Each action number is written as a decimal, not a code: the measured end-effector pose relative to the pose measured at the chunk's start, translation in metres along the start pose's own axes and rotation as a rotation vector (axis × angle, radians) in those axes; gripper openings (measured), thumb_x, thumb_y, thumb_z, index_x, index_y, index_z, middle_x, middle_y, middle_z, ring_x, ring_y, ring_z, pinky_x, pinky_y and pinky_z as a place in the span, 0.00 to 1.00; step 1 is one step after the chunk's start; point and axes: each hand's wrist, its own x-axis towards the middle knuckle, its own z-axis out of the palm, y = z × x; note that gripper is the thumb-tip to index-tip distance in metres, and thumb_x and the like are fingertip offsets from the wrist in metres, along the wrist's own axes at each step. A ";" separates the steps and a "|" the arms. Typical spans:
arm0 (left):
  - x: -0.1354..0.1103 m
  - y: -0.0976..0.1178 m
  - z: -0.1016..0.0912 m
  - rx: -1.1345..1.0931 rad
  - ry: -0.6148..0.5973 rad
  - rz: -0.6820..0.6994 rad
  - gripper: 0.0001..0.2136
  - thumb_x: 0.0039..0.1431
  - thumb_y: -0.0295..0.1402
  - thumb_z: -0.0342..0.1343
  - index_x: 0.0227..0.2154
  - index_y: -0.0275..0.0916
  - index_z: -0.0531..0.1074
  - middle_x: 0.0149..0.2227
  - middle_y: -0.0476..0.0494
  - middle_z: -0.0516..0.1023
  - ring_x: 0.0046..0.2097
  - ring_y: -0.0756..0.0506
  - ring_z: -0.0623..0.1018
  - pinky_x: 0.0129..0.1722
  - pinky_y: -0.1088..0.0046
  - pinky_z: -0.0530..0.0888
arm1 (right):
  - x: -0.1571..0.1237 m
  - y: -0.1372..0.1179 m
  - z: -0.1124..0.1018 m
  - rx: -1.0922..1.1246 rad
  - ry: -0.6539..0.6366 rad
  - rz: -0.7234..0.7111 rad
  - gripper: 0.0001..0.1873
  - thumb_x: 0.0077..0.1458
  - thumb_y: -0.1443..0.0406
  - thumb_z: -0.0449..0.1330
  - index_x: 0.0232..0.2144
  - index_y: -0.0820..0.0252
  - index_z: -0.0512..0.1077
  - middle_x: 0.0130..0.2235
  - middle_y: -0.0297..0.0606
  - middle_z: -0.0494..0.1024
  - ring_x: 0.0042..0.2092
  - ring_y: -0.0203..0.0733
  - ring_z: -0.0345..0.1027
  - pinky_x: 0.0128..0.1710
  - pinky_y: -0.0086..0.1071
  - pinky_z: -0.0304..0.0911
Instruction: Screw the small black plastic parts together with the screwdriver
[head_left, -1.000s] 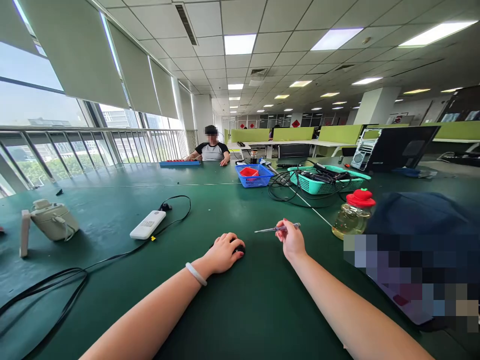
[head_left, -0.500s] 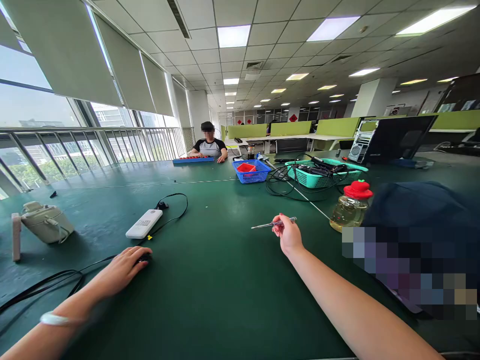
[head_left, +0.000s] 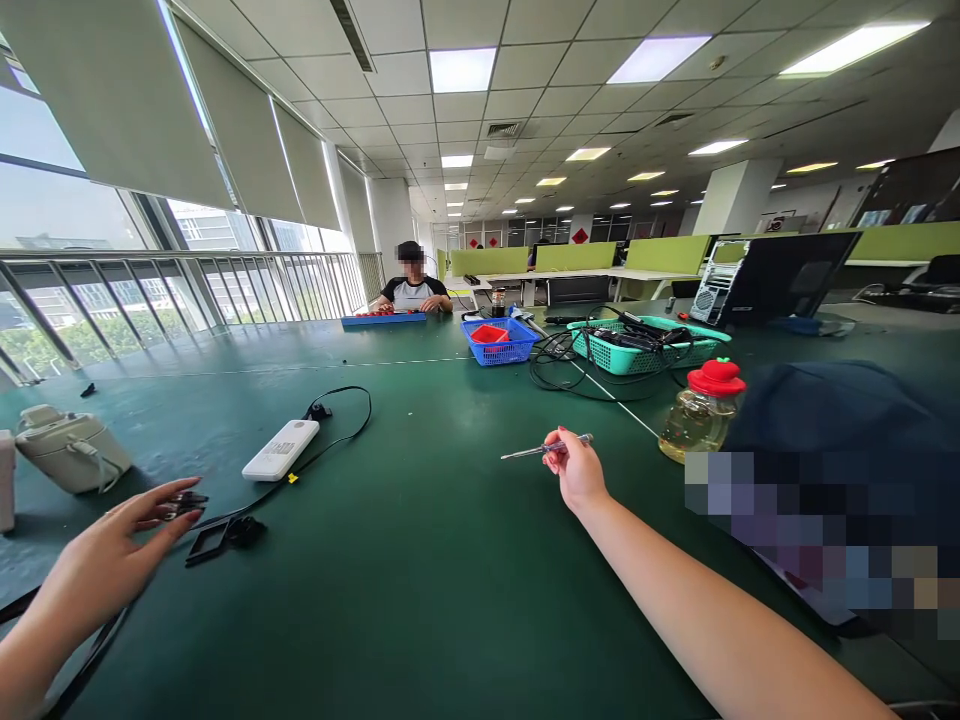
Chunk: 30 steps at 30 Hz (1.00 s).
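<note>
At the left, my left hand (head_left: 120, 545) pinches a small dark, partly shiny part (head_left: 186, 503) between thumb and fingers; its exact kind is unclear. Just right of that hand, a black square frame (head_left: 208, 541) and a dark lump (head_left: 245, 532) lie on the green tabletop (head_left: 420, 580). A thin screwdriver (head_left: 536, 451) with a clear handle is gripped in my right hand (head_left: 577, 470), its tip pointing left above the table. Beyond my left hand lies a white rectangular device (head_left: 282, 450) with a black cord (head_left: 364, 425).
Far right are a jar with a red lid (head_left: 701, 415) and a dark blue cap-like item (head_left: 840, 410). A blue basket (head_left: 501, 350) and a teal basket (head_left: 637, 358) with cables stand farther back. A beige container (head_left: 71, 450) is at left. Another person (head_left: 411, 285) sits across.
My left hand has moved left and lifted the small dark part, uncovering the black frame and lump. My right hand has kept its place with the screwdriver. The view has shifted slightly.
</note>
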 end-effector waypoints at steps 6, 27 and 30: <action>-0.009 0.038 0.008 -0.004 -0.106 -0.072 0.24 0.56 0.56 0.44 0.50 0.52 0.72 0.32 0.59 0.80 0.36 0.46 0.78 0.36 0.75 0.72 | -0.002 -0.002 -0.001 -0.004 0.004 -0.006 0.18 0.46 0.52 0.64 0.17 0.58 0.71 0.15 0.30 0.63 0.19 0.32 0.55 0.17 0.28 0.52; -0.001 0.039 0.037 0.202 -0.304 0.014 0.32 0.62 0.51 0.34 0.60 0.40 0.68 0.54 0.33 0.73 0.49 0.33 0.77 0.47 0.57 0.72 | 0.002 -0.007 -0.003 0.033 0.035 -0.016 0.18 0.43 0.51 0.66 0.17 0.59 0.71 0.15 0.30 0.64 0.19 0.32 0.56 0.17 0.28 0.52; 0.002 0.039 0.040 0.231 -0.316 0.029 0.32 0.62 0.50 0.35 0.61 0.39 0.68 0.54 0.33 0.74 0.50 0.33 0.77 0.48 0.57 0.72 | 0.002 -0.006 -0.003 0.030 0.032 -0.015 0.19 0.43 0.50 0.66 0.17 0.59 0.71 0.14 0.30 0.63 0.18 0.31 0.55 0.17 0.28 0.52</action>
